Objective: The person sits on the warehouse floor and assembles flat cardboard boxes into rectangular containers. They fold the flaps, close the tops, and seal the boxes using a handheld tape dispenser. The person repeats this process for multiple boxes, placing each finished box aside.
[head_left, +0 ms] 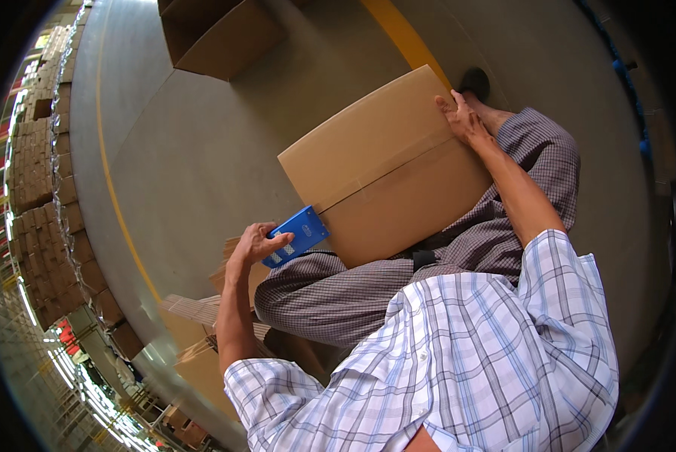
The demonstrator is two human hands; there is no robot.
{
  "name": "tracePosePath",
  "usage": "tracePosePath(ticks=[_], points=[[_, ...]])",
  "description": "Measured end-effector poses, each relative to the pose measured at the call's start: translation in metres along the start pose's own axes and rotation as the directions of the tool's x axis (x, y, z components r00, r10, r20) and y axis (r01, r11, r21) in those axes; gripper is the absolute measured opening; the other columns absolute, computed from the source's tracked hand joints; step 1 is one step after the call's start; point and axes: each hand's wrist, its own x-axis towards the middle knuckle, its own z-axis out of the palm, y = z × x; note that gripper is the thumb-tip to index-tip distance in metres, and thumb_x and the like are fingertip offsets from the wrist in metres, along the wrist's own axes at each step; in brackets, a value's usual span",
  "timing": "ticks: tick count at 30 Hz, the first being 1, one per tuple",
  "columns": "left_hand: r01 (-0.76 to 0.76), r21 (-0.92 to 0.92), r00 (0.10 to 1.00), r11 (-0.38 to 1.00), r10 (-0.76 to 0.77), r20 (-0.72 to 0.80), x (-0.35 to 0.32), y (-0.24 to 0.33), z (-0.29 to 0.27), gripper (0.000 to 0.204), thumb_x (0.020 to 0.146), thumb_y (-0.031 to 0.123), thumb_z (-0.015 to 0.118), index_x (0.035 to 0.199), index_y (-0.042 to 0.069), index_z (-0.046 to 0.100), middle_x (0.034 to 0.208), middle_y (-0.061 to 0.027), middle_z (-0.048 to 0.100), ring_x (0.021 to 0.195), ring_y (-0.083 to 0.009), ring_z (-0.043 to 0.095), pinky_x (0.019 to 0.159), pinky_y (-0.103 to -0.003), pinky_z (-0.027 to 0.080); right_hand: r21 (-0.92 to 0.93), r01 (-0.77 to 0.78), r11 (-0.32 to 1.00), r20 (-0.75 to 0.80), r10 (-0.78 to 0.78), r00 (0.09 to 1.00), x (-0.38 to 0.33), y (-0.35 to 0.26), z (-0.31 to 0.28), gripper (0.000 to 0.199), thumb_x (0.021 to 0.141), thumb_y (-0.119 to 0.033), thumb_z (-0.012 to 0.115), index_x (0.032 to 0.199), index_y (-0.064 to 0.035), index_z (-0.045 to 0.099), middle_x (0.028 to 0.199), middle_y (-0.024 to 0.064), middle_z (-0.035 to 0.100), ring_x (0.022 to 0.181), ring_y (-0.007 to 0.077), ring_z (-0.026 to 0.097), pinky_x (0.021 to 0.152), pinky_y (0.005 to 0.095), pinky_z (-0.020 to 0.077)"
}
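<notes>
A closed cardboard box (389, 162) rests tilted against my lap, a seam running across its upper face between the flaps. My left hand (259, 243) is wrapped round a blue, flat, rectangular thing (302, 235) with white labels; its kind I cannot make out. The far end of that blue thing meets the left edge of the box, close to the end of the seam. At the box's right edge, my right hand (466, 120) grips the cardboard, with some fingers out of sight.
An open cardboard box (228, 38) stands on the grey floor ahead. Flattened cardboard (191, 309) lies by my left knee. Tall stacks of folded cardboard (40, 162) line the far left. A yellow floor line (404, 34) runs past the box, near my shoe (475, 84).
</notes>
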Motion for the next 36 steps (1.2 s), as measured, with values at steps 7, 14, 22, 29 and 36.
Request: tracePosePath(ticks=[7, 14, 22, 29, 36], points=[[-0.078, -0.134, 0.99, 0.988, 0.093, 0.11, 0.029, -0.025, 0.015, 0.076, 0.07, 0.064, 0.072, 0.105, -0.003, 0.07, 0.089, -0.0177, 0.069, 0.086, -0.027, 0.068, 0.075, -0.042, 0.054, -0.045, 0.11, 0.993, -0.052, -0.112, 0.992, 0.006, 0.01, -0.008, 0.101, 0.084, -0.081, 0.038, 0.153, -0.0081, 0.024, 0.144, 0.0279, 0.044, 0.133, 0.044, 0.042, 0.11, 0.0458, 0.0337], [-0.136, -0.307, 0.971, 0.942, 0.188, 0.147, 0.045, -0.033, 0.035, 0.082, 0.074, 0.062, 0.074, 0.121, -0.003, 0.061, 0.106, -0.0165, 0.067, 0.102, -0.0252, 0.063, 0.09, -0.04, 0.049, -0.686, 0.426, 0.59, -0.43, -0.801, 0.417, -0.01, -0.018, 0.036, 0.072, 0.098, -0.055, 0.041, 0.15, -0.0056, 0.031, 0.152, 0.0189, 0.033, 0.141, 0.0352, 0.03, 0.114, 0.053, 0.0209], [-0.166, -0.318, 0.963, 0.934, 0.223, 0.153, 0.056, -0.035, 0.035, 0.078, 0.071, 0.063, 0.076, 0.112, -0.002, 0.064, 0.097, -0.0114, 0.068, 0.092, -0.0218, 0.063, 0.083, -0.037, 0.049, -0.507, 0.69, 0.517, -0.088, -0.827, 0.555, -0.116, -0.13, 0.192, 0.063, 0.097, -0.049, 0.046, 0.148, -0.0119, 0.034, 0.155, 0.0121, 0.027, 0.145, 0.0324, 0.022, 0.117, 0.0551, 0.0154], [-0.207, -0.185, 0.968, 0.961, 0.228, 0.103, 0.053, -0.038, 0.038, 0.069, 0.072, 0.067, 0.073, 0.093, 0.002, 0.068, 0.079, -0.0088, 0.065, 0.082, -0.0201, 0.062, 0.073, -0.035, 0.048, -0.487, 0.712, 0.507, -0.015, -0.819, 0.573, -0.119, -0.142, 0.195, 0.059, 0.098, -0.047, 0.044, 0.146, -0.0122, 0.038, 0.155, 0.0107, 0.029, 0.145, 0.0311, 0.021, 0.118, 0.0532, 0.0135], [-0.305, -0.047, 0.951, 0.951, 0.307, 0.042, 0.05, -0.059, 0.038, 0.076, 0.072, 0.078, 0.06, 0.09, 0.006, 0.071, 0.073, -0.0109, 0.064, 0.089, -0.0262, 0.066, 0.119, -0.051, 0.013, -0.503, 0.715, 0.485, 0.051, -0.809, 0.585, -0.122, -0.143, 0.192, 0.058, 0.101, -0.048, 0.034, 0.147, -0.0122, 0.038, 0.156, 0.0085, 0.029, 0.146, 0.0282, 0.02, 0.119, 0.0507, 0.01]])
